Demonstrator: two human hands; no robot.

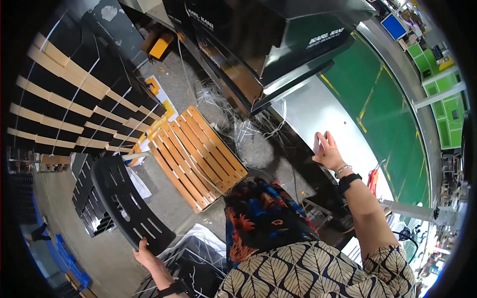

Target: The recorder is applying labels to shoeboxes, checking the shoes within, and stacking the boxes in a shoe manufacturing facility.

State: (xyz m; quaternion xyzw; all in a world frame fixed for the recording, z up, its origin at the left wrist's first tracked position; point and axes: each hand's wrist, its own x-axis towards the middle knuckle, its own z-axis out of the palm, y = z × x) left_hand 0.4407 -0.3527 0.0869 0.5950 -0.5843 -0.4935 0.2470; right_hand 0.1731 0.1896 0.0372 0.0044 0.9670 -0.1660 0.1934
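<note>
My left hand (pixel 145 254) is at the lower left, its fingers closed on the near end of a black slotted plastic chair back (pixel 117 191). A slatted wooden seat (pixel 191 149) lies to the right of the chair back, with a pale tube reaching from the back toward it. On the right, my right hand (pixel 329 153) is held over the left edge of a shiny metal worktable (pixel 348 114). Its fingers are stretched out and nothing shows in it. A bracelet and a dark watch are on that wrist. Pliers with red handles (pixel 373 183) lie beyond it.
Black cartons (pixel 238 35) stand at the far end of the worktable. Loose white straps (pixel 243 126) litter the floor below them. Strapped stacks of black and tan flat cartons (pixel 74 94) rise at the left. A white plastic bag (pixel 206 238) lies near my left forearm.
</note>
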